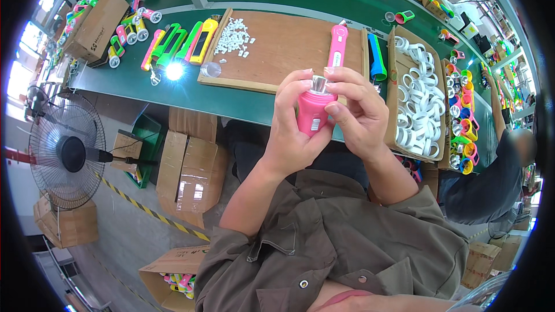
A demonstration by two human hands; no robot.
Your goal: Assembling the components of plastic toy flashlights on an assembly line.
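Note:
My left hand (287, 130) is wrapped round a pink flashlight (313, 114), its wide end up, over the table's front edge. A silver reflector cup (319, 85) sits at that upper end. Fingertips of my right hand (361, 114) pinch the cup's side, with the thumb against the pink body. Just beyond lies another pink flashlight (337, 46) on a wood-rimmed brown board (277, 37), its near end hidden by my right fingers. Small white plastic pieces (234, 37) are heaped on the board's left, and a clear round lens (211, 70) rests at its front left corner.
Left of the board lie several coloured flashlights (173, 46), one lit. At the right stand a carton of white rings (417, 104) and a box of coloured flashlight heads (463, 121). A fan (68, 153) and cartons (188, 176) stand left; a co-worker (488, 188) sits right.

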